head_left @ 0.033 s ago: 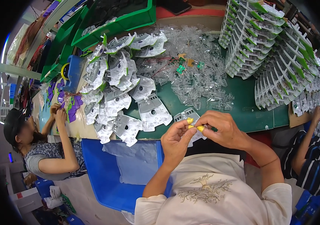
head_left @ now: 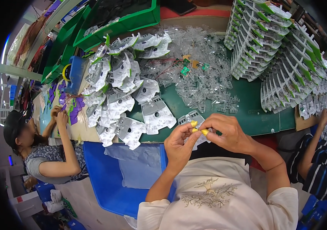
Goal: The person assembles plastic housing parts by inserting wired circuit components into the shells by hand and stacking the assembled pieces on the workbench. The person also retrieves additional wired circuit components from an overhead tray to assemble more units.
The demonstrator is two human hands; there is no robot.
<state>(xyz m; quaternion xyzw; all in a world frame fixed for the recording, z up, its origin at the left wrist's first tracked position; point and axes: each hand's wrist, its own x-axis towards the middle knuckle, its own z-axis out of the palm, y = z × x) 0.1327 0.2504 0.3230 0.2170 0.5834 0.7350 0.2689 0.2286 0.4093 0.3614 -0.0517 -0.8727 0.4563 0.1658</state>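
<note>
My left hand (head_left: 179,147) and my right hand (head_left: 230,134) meet at the table's front edge, fingertips pinched together. Yellow covers wrap several fingertips. Whatever sits between them is too small or hidden to make out. Directly behind and below the fingers is a grey and white moulded plastic panel (head_left: 188,117), partly hidden by both hands; whether I grip it cannot be told. To the left of my hands lie more such panels (head_left: 156,115), several in a loose heap. Beyond my hands spreads a pile of clear plastic pieces (head_left: 205,84), with small green parts (head_left: 185,71) and red wires on top.
Tall stacks of green-edged panels (head_left: 286,82) stand at the right of the green table (head_left: 257,122). A green crate (head_left: 119,25) is at the far left, a blue bin (head_left: 106,195) below the table edge. Co-workers sit left (head_left: 56,161) and right (head_left: 320,161).
</note>
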